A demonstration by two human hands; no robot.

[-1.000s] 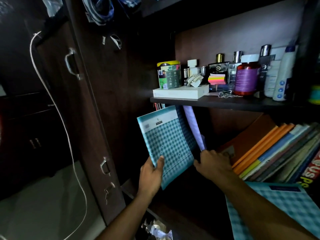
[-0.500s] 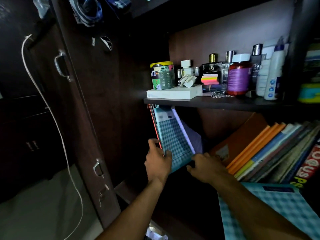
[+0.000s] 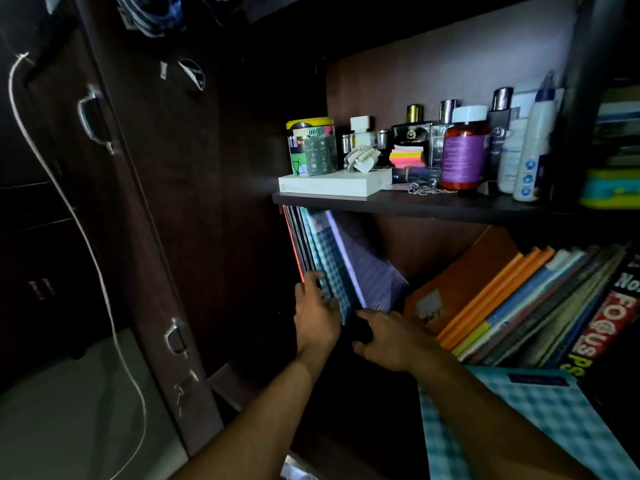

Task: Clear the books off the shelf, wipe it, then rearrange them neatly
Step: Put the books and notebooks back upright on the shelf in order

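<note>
The left hand (image 3: 317,315) presses flat, fingers straight, against the checked notebooks (image 3: 329,268) to stand them upright at the shelf's left wall, while the right hand (image 3: 388,341), fingers spread loosely, braces their lower edge

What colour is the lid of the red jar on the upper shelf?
White; the red jar shows best in the head view.

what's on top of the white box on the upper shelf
A patterned tin stands on the white box, with a white clip beside it. The tin hides whatever lies behind it.

Checked notebook (image 3: 554,427) cut off bottom right
</note>
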